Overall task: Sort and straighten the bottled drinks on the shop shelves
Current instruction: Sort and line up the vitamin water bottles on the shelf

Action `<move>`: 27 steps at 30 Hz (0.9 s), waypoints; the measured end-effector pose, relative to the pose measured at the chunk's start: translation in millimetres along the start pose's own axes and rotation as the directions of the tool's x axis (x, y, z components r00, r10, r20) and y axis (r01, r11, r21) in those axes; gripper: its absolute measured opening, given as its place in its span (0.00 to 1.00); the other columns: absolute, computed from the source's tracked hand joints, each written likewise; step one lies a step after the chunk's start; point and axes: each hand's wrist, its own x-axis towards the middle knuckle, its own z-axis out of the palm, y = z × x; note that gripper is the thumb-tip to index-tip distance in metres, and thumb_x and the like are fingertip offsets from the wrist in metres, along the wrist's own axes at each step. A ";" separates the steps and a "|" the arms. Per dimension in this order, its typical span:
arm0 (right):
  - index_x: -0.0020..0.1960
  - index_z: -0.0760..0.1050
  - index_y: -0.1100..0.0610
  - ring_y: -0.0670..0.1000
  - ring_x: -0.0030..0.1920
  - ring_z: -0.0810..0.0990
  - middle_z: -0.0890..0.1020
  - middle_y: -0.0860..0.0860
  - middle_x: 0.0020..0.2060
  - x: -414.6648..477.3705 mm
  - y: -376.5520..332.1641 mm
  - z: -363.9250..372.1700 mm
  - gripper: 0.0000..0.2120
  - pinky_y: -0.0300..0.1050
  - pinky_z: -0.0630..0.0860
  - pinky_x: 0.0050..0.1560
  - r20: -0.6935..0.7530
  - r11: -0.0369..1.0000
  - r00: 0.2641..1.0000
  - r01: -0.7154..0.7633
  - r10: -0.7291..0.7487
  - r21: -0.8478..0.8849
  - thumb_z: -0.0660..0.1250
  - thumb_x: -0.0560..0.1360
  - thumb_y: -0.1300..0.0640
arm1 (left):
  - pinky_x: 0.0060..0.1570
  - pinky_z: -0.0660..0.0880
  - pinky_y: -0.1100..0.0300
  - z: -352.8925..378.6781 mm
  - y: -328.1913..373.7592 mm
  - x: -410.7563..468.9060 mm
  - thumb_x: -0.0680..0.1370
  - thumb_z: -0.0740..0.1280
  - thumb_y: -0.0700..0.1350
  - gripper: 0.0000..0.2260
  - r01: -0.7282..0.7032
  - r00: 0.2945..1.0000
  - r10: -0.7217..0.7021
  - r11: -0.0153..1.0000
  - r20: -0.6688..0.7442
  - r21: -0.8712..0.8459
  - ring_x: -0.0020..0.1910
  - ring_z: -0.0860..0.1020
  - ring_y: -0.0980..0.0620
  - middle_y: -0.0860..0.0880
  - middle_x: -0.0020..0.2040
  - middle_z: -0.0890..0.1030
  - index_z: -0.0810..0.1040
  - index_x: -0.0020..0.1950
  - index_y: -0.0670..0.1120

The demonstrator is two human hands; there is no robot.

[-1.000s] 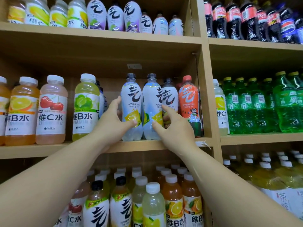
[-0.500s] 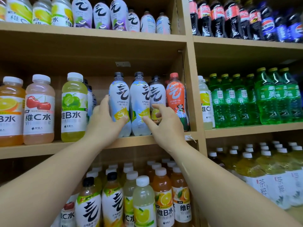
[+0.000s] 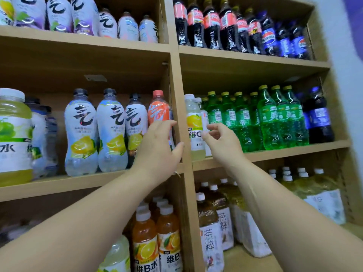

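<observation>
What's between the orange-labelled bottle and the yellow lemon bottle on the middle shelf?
The upright wooden divider stands between the orange-labelled bottle and the yellow lemon bottle, as the head view shows.

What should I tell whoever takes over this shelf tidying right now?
Left hand: open, fingers against the orange-labelled bottle by the divider.
Right hand: loosely curled, holding nothing, beside the lemon vitamin C bottle.
Done: three lemon sparkling-water bottles stand upright, labels forward.
Left to do: the lemon vitamin C bottle stands beside the green soda bottles, probably misplaced.

bare forearms point(image 3: 94, 216), left hand point(image 3: 157, 148), right hand point(image 3: 223, 143)
</observation>
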 end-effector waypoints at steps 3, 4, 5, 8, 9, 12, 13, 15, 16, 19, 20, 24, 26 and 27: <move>0.73 0.70 0.52 0.51 0.57 0.79 0.78 0.51 0.59 17.3 5.6 -1.9 0.24 0.45 0.76 0.55 0.129 0.997 0.989 -0.070 0.068 0.012 0.69 0.80 0.47 | 0.65 0.75 0.52 22.3 3.4 9.8 0.78 0.73 0.47 0.27 0.077 0.997 -0.076 0.997 0.034 -0.015 0.64 0.75 0.49 0.50 0.67 0.73 0.70 0.75 0.48; 0.74 0.68 0.52 0.52 0.57 0.80 0.79 0.52 0.59 22.4 7.6 -0.4 0.26 0.50 0.77 0.60 0.175 0.996 0.981 -0.091 0.085 0.027 0.69 0.80 0.46 | 0.66 0.75 0.51 28.0 1.1 11.4 0.78 0.73 0.47 0.29 0.085 0.995 -0.085 0.996 0.047 -0.009 0.65 0.75 0.49 0.49 0.69 0.73 0.67 0.77 0.49; 0.75 0.67 0.51 0.52 0.58 0.80 0.79 0.52 0.59 26.5 9.7 1.9 0.27 0.54 0.78 0.63 0.212 0.994 0.972 -0.107 0.098 0.029 0.70 0.79 0.46 | 0.65 0.76 0.49 32.8 -2.6 11.9 0.78 0.73 0.47 0.32 0.093 0.993 -0.093 0.996 0.067 0.003 0.65 0.75 0.48 0.49 0.70 0.72 0.64 0.79 0.49; 0.71 0.66 0.47 0.48 0.52 0.81 0.82 0.50 0.53 31.8 12.7 8.3 0.25 0.48 0.78 0.51 0.278 0.995 0.956 -0.101 0.097 -0.001 0.71 0.78 0.46 | 0.63 0.79 0.48 40.5 -15.0 8.9 0.77 0.74 0.47 0.38 0.080 0.992 -0.081 0.997 0.092 0.013 0.65 0.75 0.50 0.50 0.71 0.71 0.59 0.83 0.51; 0.69 0.67 0.47 0.48 0.51 0.81 0.82 0.49 0.52 32.5 13.0 10.3 0.23 0.46 0.76 0.48 0.289 0.996 0.954 -0.087 0.082 0.004 0.72 0.78 0.47 | 0.61 0.80 0.49 40.8 -17.8 7.7 0.77 0.75 0.46 0.38 0.073 0.994 -0.073 0.997 0.085 0.006 0.65 0.76 0.50 0.50 0.70 0.71 0.58 0.83 0.51; 0.67 0.74 0.48 0.49 0.54 0.83 0.85 0.49 0.53 33.5 14.7 13.7 0.21 0.43 0.75 0.47 0.300 0.998 0.954 -0.037 0.020 0.052 0.75 0.76 0.51 | 0.58 0.81 0.53 42.8 -21.6 7.1 0.76 0.75 0.45 0.39 0.059 0.996 -0.059 0.998 0.063 0.002 0.63 0.76 0.50 0.49 0.70 0.71 0.59 0.83 0.49; 0.66 0.76 0.48 0.48 0.52 0.83 0.85 0.48 0.53 32.9 14.6 13.7 0.19 0.41 0.75 0.45 0.299 0.997 0.954 -0.025 0.004 0.067 0.75 0.77 0.52 | 0.58 0.81 0.54 43.5 -21.5 6.9 0.77 0.75 0.45 0.39 0.059 0.996 -0.060 0.998 0.063 0.006 0.63 0.76 0.50 0.49 0.70 0.71 0.59 0.82 0.48; 0.63 0.78 0.50 0.44 0.49 0.82 0.85 0.46 0.50 30.9 14.6 12.5 0.16 0.37 0.73 0.44 0.298 0.997 0.954 0.004 -0.026 0.073 0.74 0.77 0.53 | 0.58 0.81 0.54 44.4 -21.9 6.2 0.77 0.75 0.45 0.39 0.053 0.997 -0.053 0.999 0.063 -0.002 0.64 0.75 0.50 0.49 0.69 0.71 0.59 0.83 0.48; 0.63 0.78 0.50 0.43 0.48 0.82 0.85 0.46 0.50 29.2 14.8 11.4 0.15 0.37 0.74 0.44 0.293 0.997 0.955 0.016 -0.037 0.072 0.74 0.77 0.52 | 0.58 0.81 0.54 44.4 -22.1 6.0 0.77 0.75 0.45 0.39 0.050 0.997 -0.049 0.999 0.065 -0.005 0.64 0.75 0.50 0.49 0.69 0.71 0.59 0.83 0.48; 0.64 0.78 0.50 0.43 0.50 0.82 0.85 0.45 0.52 21.6 14.5 6.7 0.16 0.38 0.75 0.48 0.241 0.996 0.969 0.038 -0.055 0.076 0.73 0.78 0.51 | 0.59 0.81 0.51 44.1 -23.8 5.8 0.77 0.74 0.46 0.38 0.041 0.997 -0.041 0.999 0.064 0.001 0.66 0.75 0.50 0.49 0.71 0.71 0.59 0.83 0.48; 0.64 0.77 0.50 0.42 0.50 0.82 0.85 0.44 0.52 17.6 13.3 4.5 0.16 0.37 0.75 0.47 0.225 0.996 0.973 0.040 -0.058 0.081 0.73 0.78 0.51 | 0.61 0.80 0.50 44.2 -24.0 5.3 0.77 0.74 0.47 0.38 0.043 0.997 -0.043 0.999 0.065 0.005 0.67 0.75 0.50 0.49 0.71 0.71 0.59 0.83 0.49; 0.66 0.76 0.51 0.42 0.51 0.84 0.85 0.45 0.53 0.6 2.6 -6.4 0.18 0.40 0.80 0.51 0.170 0.991 0.981 0.073 -0.091 0.111 0.73 0.78 0.51 | 0.61 0.80 0.50 38.9 -15.5 1.6 0.78 0.73 0.47 0.35 0.077 0.995 -0.073 0.996 0.069 -0.048 0.65 0.76 0.52 0.51 0.72 0.70 0.61 0.82 0.51; 0.66 0.76 0.51 0.41 0.50 0.84 0.85 0.45 0.53 -8.4 -3.6 -13.1 0.18 0.38 0.81 0.48 0.145 0.988 0.982 0.105 -0.120 0.110 0.73 0.78 0.50 | 0.56 0.80 0.59 34.1 -6.1 0.6 0.80 0.70 0.47 0.30 0.138 0.990 -0.132 0.975 0.047 -0.174 0.58 0.78 0.57 0.53 0.72 0.71 0.63 0.80 0.53; 0.66 0.76 0.51 0.40 0.49 0.84 0.85 0.45 0.53 -13.4 -8.5 -15.0 0.18 0.38 0.81 0.47 0.137 0.985 0.980 0.127 -0.144 0.120 0.73 0.78 0.50 | 0.53 0.78 0.64 29.2 -1.9 0.0 0.81 0.69 0.48 0.28 0.164 0.986 -0.163 0.957 0.023 -0.241 0.55 0.78 0.60 0.53 0.71 0.72 0.64 0.80 0.53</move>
